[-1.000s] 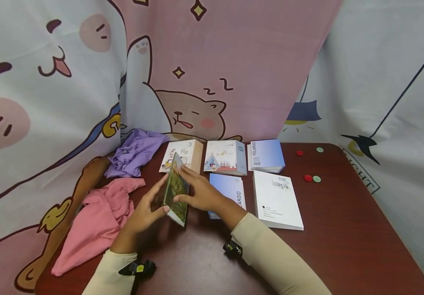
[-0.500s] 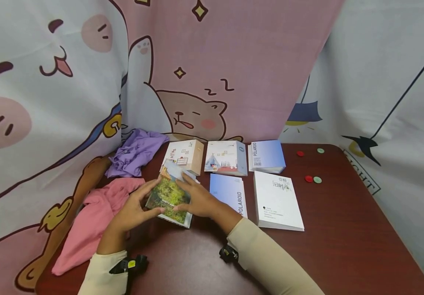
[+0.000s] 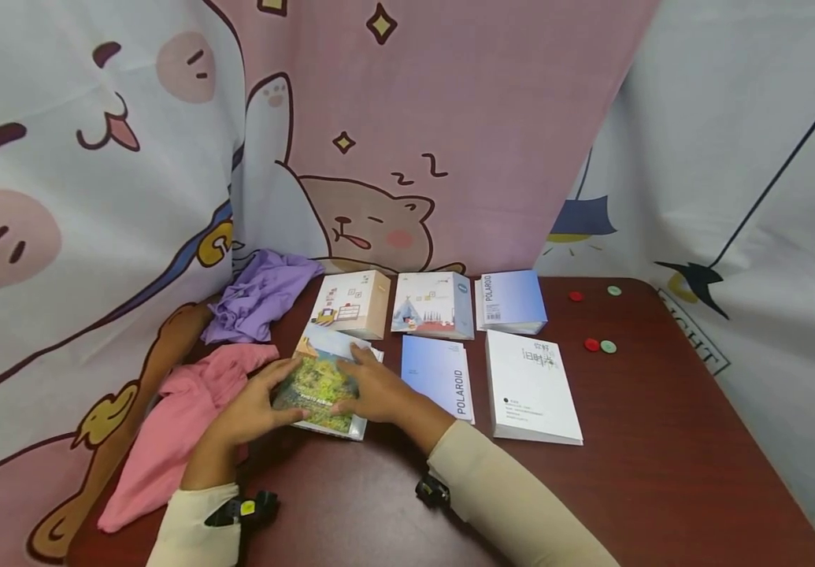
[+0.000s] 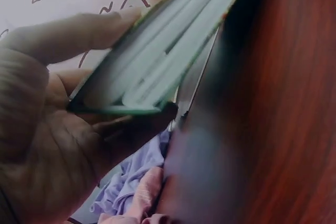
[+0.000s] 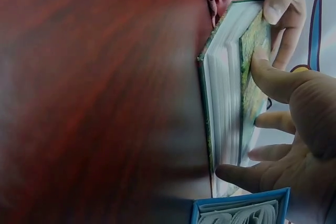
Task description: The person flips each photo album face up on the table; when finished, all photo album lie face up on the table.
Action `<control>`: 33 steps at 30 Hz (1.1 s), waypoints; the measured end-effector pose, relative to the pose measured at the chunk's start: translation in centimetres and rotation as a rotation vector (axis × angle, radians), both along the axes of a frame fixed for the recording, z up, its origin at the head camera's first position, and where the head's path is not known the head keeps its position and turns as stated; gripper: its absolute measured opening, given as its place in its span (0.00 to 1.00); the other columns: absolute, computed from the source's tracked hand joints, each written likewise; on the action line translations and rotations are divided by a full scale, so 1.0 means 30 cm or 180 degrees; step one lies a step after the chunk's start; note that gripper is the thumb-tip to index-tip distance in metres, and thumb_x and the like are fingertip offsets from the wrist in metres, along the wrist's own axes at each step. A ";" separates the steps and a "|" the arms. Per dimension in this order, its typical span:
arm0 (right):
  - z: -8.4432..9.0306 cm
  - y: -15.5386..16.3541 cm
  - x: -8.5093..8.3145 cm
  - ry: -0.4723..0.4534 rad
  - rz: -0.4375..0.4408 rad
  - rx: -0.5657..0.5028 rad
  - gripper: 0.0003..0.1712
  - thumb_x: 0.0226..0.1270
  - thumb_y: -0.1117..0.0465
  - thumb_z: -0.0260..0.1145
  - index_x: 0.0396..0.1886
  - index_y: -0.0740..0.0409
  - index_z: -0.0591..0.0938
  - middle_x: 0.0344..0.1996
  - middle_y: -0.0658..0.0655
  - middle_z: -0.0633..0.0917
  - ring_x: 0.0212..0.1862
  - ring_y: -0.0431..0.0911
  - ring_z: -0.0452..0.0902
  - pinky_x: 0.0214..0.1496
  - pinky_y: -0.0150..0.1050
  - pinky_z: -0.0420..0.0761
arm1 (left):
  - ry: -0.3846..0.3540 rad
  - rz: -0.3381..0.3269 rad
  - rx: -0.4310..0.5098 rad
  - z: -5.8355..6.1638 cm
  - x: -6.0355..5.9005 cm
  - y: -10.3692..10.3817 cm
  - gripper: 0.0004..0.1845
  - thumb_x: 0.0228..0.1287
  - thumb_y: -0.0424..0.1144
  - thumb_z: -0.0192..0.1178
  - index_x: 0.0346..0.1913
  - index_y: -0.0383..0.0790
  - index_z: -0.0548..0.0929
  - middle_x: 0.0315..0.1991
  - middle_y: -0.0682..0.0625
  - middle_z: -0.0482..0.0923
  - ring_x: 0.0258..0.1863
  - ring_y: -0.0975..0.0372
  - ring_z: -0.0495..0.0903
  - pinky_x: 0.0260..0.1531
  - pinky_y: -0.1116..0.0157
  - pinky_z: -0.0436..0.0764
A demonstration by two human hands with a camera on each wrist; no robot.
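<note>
A photo album (image 3: 322,386) with a green-and-yellow landscape cover is low over the table at the left of centre. My left hand (image 3: 254,405) grips its left side; in the left wrist view the thumb (image 4: 79,35) lies on top and fingers reach beneath. My right hand (image 3: 379,390) rests on the right part of the cover with its fingers spread. In the right wrist view its thumb touches the cover (image 5: 257,66), while one fingertip meets the page side. The pages (image 5: 223,98) show as a thick white stack. Whether the album touches the table is unclear.
Behind and right of the album lie a beige-spined album (image 3: 350,303), a tent-print album (image 3: 431,303), two blue Polaroid albums (image 3: 520,299) and a white album (image 3: 531,386). Pink cloth (image 3: 180,425) and purple cloth (image 3: 261,295) are left. Red and green discs (image 3: 592,345) lie right.
The landscape album has gone from standing nearly upright to lying nearly flat, its cover now facing up. Both hands have moved down with it, slightly leftward. The other albums stay put.
</note>
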State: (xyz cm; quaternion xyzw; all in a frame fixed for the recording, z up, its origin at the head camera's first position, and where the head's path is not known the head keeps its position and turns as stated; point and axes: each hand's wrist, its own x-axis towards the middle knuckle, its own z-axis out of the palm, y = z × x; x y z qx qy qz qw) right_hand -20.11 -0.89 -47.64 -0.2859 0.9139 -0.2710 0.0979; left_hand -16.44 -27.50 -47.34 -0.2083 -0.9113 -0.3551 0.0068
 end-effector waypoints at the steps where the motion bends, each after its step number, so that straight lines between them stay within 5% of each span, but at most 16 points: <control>1: 0.001 -0.004 -0.002 0.0002 0.0017 0.0043 0.51 0.71 0.38 0.77 0.86 0.51 0.69 0.89 0.66 0.54 0.89 0.66 0.51 0.82 0.59 0.72 | -0.0028 0.0010 -0.0016 -0.004 -0.001 0.000 0.50 0.60 0.41 0.82 0.82 0.31 0.68 0.77 0.28 0.71 0.76 0.32 0.72 0.73 0.32 0.71; 14: 0.017 -0.019 -0.006 0.0055 0.0047 0.0365 0.46 0.70 0.39 0.77 0.81 0.53 0.75 0.87 0.66 0.60 0.89 0.62 0.55 0.81 0.54 0.75 | -0.0205 0.0105 -0.0140 -0.040 -0.017 0.005 0.52 0.57 0.45 0.84 0.82 0.34 0.70 0.74 0.25 0.68 0.71 0.30 0.75 0.68 0.29 0.74; 25: 0.055 0.024 -0.028 0.0060 -0.0006 0.0316 0.47 0.72 0.41 0.77 0.83 0.54 0.72 0.88 0.66 0.60 0.85 0.63 0.63 0.81 0.58 0.74 | 0.0096 0.0309 -0.0783 0.047 -0.026 0.038 0.55 0.56 0.55 0.83 0.82 0.37 0.71 0.77 0.24 0.65 0.71 0.29 0.73 0.67 0.28 0.75; 33: 0.097 0.080 -0.067 -0.0039 -0.0135 0.0161 0.47 0.75 0.44 0.76 0.85 0.56 0.69 0.89 0.66 0.57 0.86 0.65 0.61 0.81 0.62 0.73 | 0.0280 0.0189 -0.0933 0.105 -0.119 0.105 0.52 0.61 0.56 0.80 0.83 0.38 0.70 0.80 0.25 0.62 0.74 0.28 0.71 0.68 0.29 0.76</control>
